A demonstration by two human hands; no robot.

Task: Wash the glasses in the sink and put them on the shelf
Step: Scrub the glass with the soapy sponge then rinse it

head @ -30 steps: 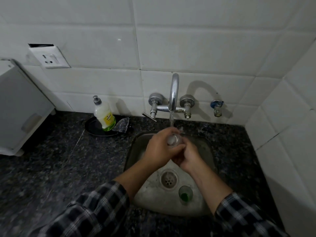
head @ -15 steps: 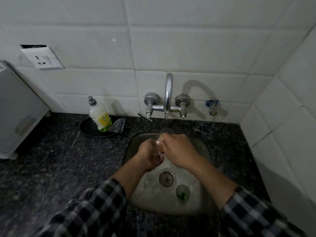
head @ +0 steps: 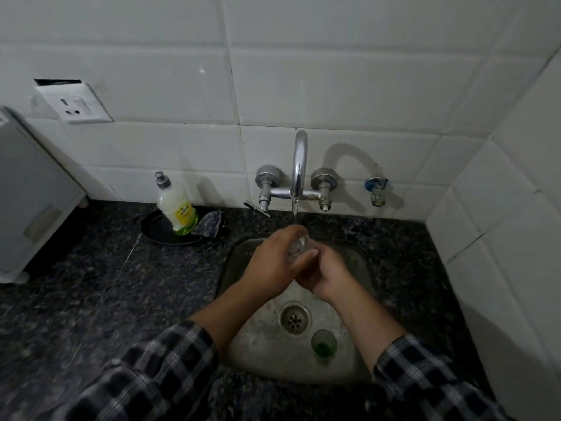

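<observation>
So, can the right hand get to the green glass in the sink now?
Probably yes: the green glass stands uncovered near the drain. But the right hand holds the clear glass with the left hand, so it must let go first.

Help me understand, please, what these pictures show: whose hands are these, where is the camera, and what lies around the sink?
There is no machine here: a person in a checked shirt works with bare hands. One camera worn on the head looks forward and down, so the arms enter from the bottom edge. The left hand and the right hand together hold a clear glass under the running tap. Below them, in the steel sink, a second glass with a green bottom stands near the drain. On the dark counter to the left, a soap bottle stands in a black dish. A white appliance sits at the far left, and a socket is on the tiled wall.
</observation>
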